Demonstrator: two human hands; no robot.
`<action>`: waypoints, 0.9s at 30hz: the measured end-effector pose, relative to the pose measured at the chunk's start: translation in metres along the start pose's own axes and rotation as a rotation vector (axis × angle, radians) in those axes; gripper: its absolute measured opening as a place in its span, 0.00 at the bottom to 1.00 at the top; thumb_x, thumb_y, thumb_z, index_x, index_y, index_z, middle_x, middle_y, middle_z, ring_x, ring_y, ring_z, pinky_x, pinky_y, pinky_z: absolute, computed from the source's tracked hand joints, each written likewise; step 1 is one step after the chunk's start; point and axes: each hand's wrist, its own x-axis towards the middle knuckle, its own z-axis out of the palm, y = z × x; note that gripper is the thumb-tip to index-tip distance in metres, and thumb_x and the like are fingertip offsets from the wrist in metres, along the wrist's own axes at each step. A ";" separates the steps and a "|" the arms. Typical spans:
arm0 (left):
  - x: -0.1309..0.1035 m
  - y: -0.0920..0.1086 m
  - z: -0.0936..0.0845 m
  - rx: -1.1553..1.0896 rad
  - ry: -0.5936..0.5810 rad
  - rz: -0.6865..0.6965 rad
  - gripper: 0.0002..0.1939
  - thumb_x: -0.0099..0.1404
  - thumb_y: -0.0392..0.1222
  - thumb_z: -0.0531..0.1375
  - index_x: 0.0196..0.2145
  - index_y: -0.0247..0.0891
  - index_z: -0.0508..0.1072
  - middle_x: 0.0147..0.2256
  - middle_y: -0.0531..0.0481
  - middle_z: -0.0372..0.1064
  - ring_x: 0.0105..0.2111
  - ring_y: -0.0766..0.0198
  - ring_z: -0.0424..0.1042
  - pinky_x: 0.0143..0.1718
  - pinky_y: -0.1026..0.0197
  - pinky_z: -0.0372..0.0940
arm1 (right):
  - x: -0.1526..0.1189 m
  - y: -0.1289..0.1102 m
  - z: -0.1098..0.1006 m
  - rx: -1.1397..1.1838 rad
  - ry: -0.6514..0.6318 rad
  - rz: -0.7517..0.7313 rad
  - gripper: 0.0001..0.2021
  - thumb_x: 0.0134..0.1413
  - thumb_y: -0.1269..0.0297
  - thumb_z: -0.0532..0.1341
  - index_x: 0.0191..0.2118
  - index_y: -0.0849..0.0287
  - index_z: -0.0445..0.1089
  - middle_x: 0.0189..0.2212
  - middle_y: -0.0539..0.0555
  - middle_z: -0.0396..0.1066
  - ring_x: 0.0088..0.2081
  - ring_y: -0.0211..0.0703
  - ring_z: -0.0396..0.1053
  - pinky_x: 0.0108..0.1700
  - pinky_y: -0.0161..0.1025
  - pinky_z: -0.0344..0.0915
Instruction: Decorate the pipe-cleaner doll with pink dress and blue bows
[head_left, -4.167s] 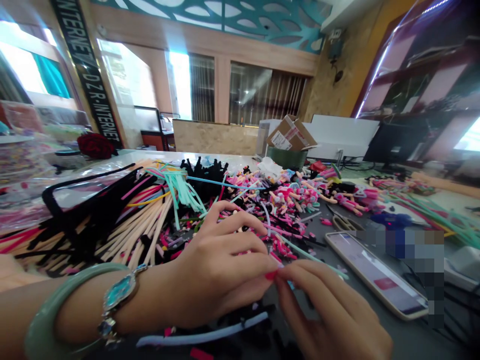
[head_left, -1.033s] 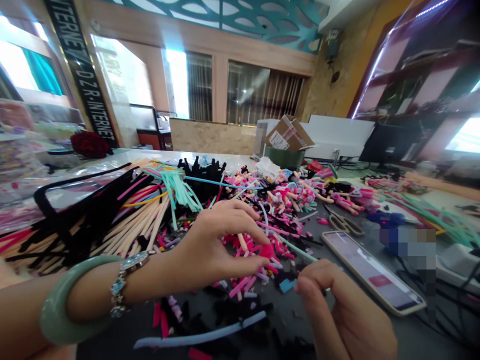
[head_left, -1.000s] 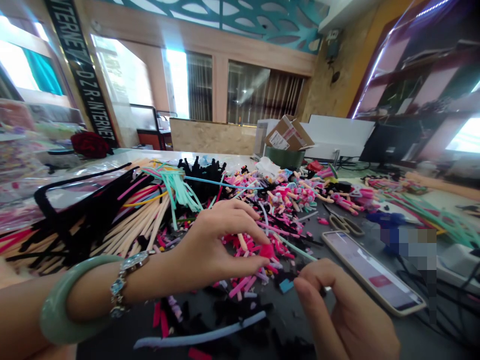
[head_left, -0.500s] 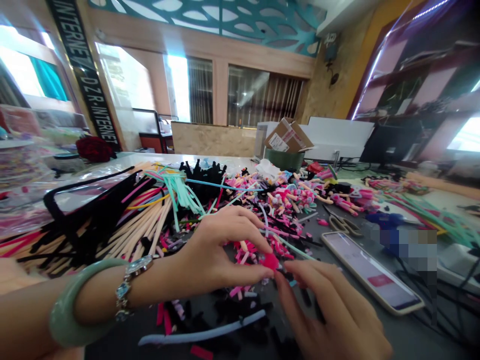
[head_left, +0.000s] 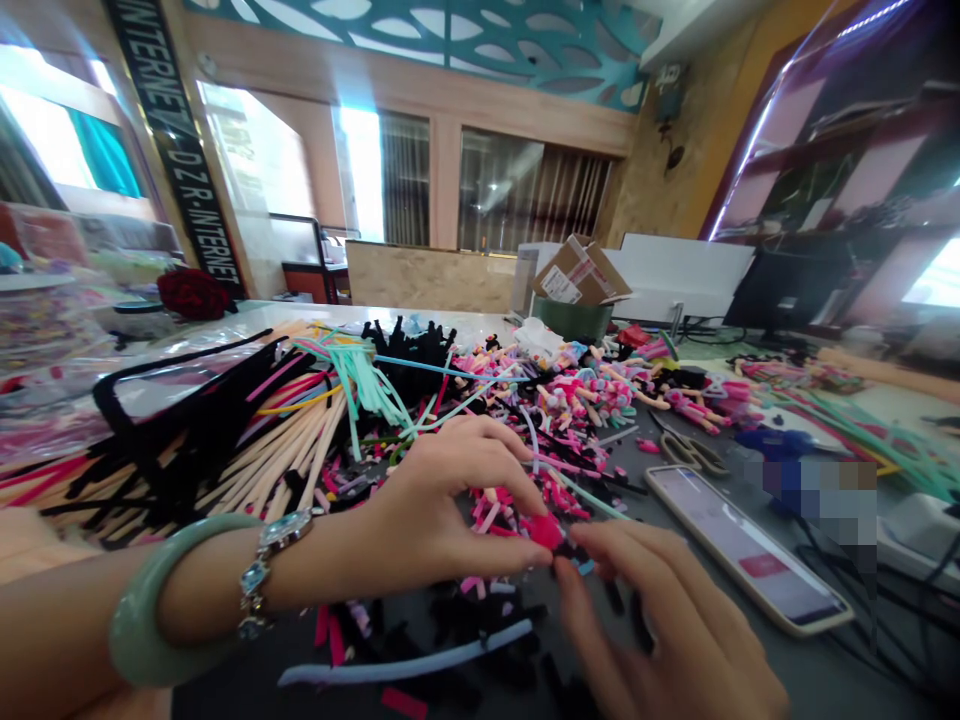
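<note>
Between thumb and forefinger, my left hand (head_left: 472, 500) pinches a small bright pink piece (head_left: 546, 532) over the dark table. My right hand (head_left: 660, 600) is just to the right, its thumb and fingertips close to the piece and curved apart; whether it grips a small part there is hidden. Below the hands lies a pale blue fuzzy strip (head_left: 409, 665). Pink and black cut bits lie under and around my fingers.
Bundled beige, black and mint stems (head_left: 375, 385) lie at left. Small pink figures (head_left: 592, 390) are heaped behind my hands. At right are scissors (head_left: 697, 450), a phone (head_left: 750, 550), a blue tool (head_left: 776, 440) and cables. A cardboard box (head_left: 581, 272) stands behind.
The camera view has shifted slightly. Both hands keep nearly the same pose around the pink piece, which shows a little lower and further right.
</note>
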 end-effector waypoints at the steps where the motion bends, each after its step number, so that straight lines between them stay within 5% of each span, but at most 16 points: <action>1: 0.000 -0.001 -0.001 0.010 0.006 0.005 0.06 0.54 0.38 0.67 0.31 0.39 0.76 0.29 0.51 0.73 0.41 0.59 0.69 0.47 0.55 0.64 | 0.000 0.000 -0.001 0.022 -0.022 0.021 0.04 0.55 0.71 0.59 0.36 0.61 0.70 0.28 0.51 0.75 0.29 0.35 0.73 0.34 0.31 0.66; 8: 0.006 -0.002 -0.008 0.068 0.064 0.055 0.05 0.54 0.39 0.67 0.30 0.38 0.76 0.28 0.49 0.74 0.40 0.59 0.69 0.45 0.56 0.65 | 0.001 0.001 -0.004 0.058 -0.102 0.090 0.04 0.55 0.72 0.57 0.36 0.57 0.67 0.24 0.49 0.72 0.26 0.35 0.72 0.33 0.30 0.67; 22: 0.012 -0.015 -0.020 0.171 0.141 0.039 0.06 0.52 0.38 0.68 0.30 0.40 0.76 0.29 0.50 0.75 0.43 0.57 0.69 0.48 0.55 0.64 | 0.008 -0.003 0.006 0.068 -0.010 0.014 0.05 0.45 0.74 0.60 0.26 0.57 0.65 0.19 0.48 0.71 0.21 0.34 0.70 0.26 0.31 0.66; 27: 0.016 -0.027 -0.023 0.262 0.168 0.065 0.05 0.53 0.37 0.67 0.29 0.39 0.76 0.28 0.51 0.75 0.41 0.58 0.70 0.47 0.56 0.64 | 0.000 -0.010 0.008 0.017 0.136 0.082 0.07 0.43 0.75 0.59 0.25 0.55 0.64 0.16 0.46 0.69 0.19 0.35 0.68 0.25 0.35 0.65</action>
